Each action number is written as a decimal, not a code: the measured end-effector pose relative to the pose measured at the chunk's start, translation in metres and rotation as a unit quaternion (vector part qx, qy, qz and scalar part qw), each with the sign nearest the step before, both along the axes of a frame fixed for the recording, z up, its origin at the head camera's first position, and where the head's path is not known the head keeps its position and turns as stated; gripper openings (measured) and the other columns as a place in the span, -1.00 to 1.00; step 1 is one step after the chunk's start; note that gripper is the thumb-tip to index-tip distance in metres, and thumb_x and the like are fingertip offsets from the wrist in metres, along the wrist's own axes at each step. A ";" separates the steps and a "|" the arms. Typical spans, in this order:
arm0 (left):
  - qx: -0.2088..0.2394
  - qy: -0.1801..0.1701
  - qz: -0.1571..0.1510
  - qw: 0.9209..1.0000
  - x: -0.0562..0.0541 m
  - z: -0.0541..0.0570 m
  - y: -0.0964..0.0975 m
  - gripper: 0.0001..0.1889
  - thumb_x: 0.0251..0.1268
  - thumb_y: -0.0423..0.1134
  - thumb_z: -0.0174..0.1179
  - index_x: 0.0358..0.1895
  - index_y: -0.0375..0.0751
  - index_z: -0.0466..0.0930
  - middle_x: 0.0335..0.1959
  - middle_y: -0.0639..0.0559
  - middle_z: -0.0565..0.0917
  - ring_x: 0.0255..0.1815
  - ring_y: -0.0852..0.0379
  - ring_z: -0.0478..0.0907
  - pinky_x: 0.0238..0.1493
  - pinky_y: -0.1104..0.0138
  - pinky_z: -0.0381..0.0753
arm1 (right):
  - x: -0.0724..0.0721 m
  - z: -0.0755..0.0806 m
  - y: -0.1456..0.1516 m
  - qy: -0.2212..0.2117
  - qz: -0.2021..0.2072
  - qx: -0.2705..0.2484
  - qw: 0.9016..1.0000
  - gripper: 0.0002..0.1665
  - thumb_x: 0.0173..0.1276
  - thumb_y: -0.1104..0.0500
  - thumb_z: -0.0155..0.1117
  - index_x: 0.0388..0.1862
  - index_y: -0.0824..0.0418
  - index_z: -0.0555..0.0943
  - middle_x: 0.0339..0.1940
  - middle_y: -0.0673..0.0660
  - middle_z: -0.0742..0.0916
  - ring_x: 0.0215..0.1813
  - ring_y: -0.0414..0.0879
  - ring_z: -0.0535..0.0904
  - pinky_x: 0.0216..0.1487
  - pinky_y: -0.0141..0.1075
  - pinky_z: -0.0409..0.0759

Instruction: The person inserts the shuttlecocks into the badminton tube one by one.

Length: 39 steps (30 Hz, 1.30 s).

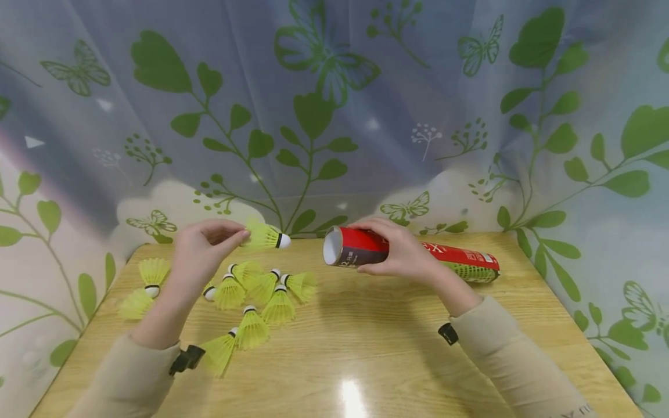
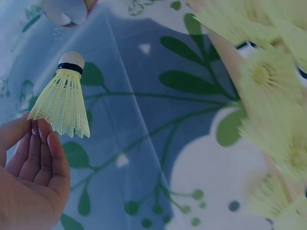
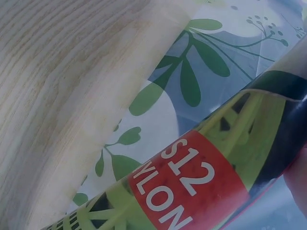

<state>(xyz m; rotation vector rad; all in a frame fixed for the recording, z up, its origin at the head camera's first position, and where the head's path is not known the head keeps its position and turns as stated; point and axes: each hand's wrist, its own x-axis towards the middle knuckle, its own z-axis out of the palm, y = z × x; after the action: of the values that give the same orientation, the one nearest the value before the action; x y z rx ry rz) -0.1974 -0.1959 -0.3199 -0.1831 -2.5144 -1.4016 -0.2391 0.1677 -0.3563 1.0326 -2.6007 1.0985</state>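
Note:
My left hand (image 1: 201,255) pinches a yellow shuttlecock (image 1: 265,237) by the edge of its skirt, between thumb and fingertips. Its white cork with a black band points right, toward the open mouth of a red, black and green shuttlecock tube (image 1: 462,261). A gap separates cork and mouth. My right hand (image 1: 399,249) grips this tube round its body near the mouth end; the tube lies tilted along the back of the table. In the left wrist view the whole shuttlecock (image 2: 62,98) shows above the fingers. The right wrist view shows the printed tube side (image 3: 192,184).
Several loose yellow shuttlecocks (image 1: 252,330) lie on the wooden table (image 1: 397,360), in the middle left. Two more shuttlecocks (image 1: 154,271) lie left of my left forearm. A curtain (image 1: 334,145) with leaves and butterflies hangs right behind the table's back edge.

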 end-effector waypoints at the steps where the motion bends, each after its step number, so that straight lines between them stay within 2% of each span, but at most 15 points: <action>1: 0.005 0.002 -0.005 1.000 -0.001 0.001 0.004 -0.76 0.48 -0.17 0.40 -0.03 -0.29 0.83 -0.31 0.34 0.81 -0.26 0.50 0.69 -0.13 0.61 0.67 | 0.000 0.000 0.000 0.000 -0.001 0.001 1.000 -0.12 0.08 0.26 0.75 0.41 0.16 0.59 0.37 0.19 0.69 0.33 0.15 0.61 0.24 0.12 0.69; 4: 0.014 0.007 -0.022 1.000 -0.004 0.004 0.015 -0.78 0.47 -0.19 0.41 -0.05 -0.28 0.83 -0.31 0.32 0.81 -0.28 0.44 0.68 -0.20 0.56 0.65 | -0.001 0.001 0.000 -0.001 -0.002 0.002 1.000 -0.11 0.08 0.26 0.75 0.42 0.16 0.59 0.37 0.20 0.69 0.33 0.16 0.61 0.25 0.13 0.69; 10: 0.024 0.023 -0.047 0.998 -0.005 0.010 0.038 -0.82 0.45 -0.28 0.41 -0.06 -0.33 0.84 -0.16 -0.17 0.87 -0.29 0.46 0.68 -0.18 0.54 0.67 | -0.001 0.003 0.000 -0.002 -0.003 -0.001 1.000 -0.10 0.07 0.26 0.75 0.42 0.16 0.58 0.37 0.20 0.69 0.34 0.16 0.62 0.27 0.14 0.68; 13: 0.023 0.028 -0.058 0.998 -0.006 0.010 0.049 -0.84 0.44 -0.32 0.41 -0.07 -0.35 0.84 -0.13 -0.27 0.86 -0.30 0.48 0.67 -0.15 0.55 0.68 | -0.001 0.004 0.000 -0.003 -0.005 0.000 1.000 -0.10 0.07 0.25 0.75 0.43 0.15 0.58 0.38 0.19 0.69 0.33 0.15 0.62 0.27 0.13 0.68; 20: 0.036 0.015 -0.081 0.996 -0.010 0.005 0.070 -0.87 0.43 -0.34 0.41 -0.09 -0.31 0.84 -0.15 -0.22 0.87 -0.23 0.19 0.75 -0.15 0.50 0.71 | 0.000 0.004 0.000 -0.006 -0.006 0.000 1.000 -0.09 0.08 0.26 0.74 0.44 0.15 0.57 0.38 0.20 0.69 0.32 0.16 0.62 0.24 0.12 0.70; 31: 0.037 0.031 -0.109 0.993 -0.012 -0.005 0.096 -0.92 0.36 -0.34 0.46 -0.17 -0.27 0.87 -0.22 -0.17 0.88 -0.23 -0.17 0.81 -0.27 0.45 0.69 | 0.001 0.006 0.002 0.001 -0.010 -0.001 1.000 -0.10 0.10 0.24 0.74 0.44 0.15 0.58 0.37 0.20 0.70 0.27 0.14 0.64 0.17 0.04 0.70; 34: 0.039 0.033 -0.113 0.992 -0.013 -0.008 0.100 -0.92 0.34 -0.33 0.49 -0.18 -0.27 0.87 -0.25 -0.16 0.88 -0.29 -0.11 0.80 -0.32 0.45 0.66 | 0.001 0.006 0.002 0.000 -0.010 -0.001 1.000 -0.11 0.11 0.23 0.73 0.44 0.15 0.57 0.36 0.20 0.70 0.25 0.13 0.64 0.16 0.03 0.70; 39: 0.050 0.029 -0.124 0.991 -0.014 -0.012 0.106 -0.91 0.30 -0.36 0.50 -0.20 -0.30 0.87 -0.27 -0.18 0.88 -0.39 0.10 0.76 -0.36 0.46 0.65 | 0.001 0.007 0.003 -0.005 -0.010 -0.006 1.000 -0.11 0.12 0.23 0.73 0.45 0.15 0.56 0.35 0.19 0.69 0.23 0.11 0.65 0.16 0.01 0.71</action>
<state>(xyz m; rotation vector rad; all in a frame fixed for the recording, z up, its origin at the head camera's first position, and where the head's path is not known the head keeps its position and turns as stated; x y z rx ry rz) -0.2118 -0.0897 -0.3317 -0.5254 -2.4331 -1.5838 -0.2377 0.1705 -0.3491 0.9998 -2.6035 1.1170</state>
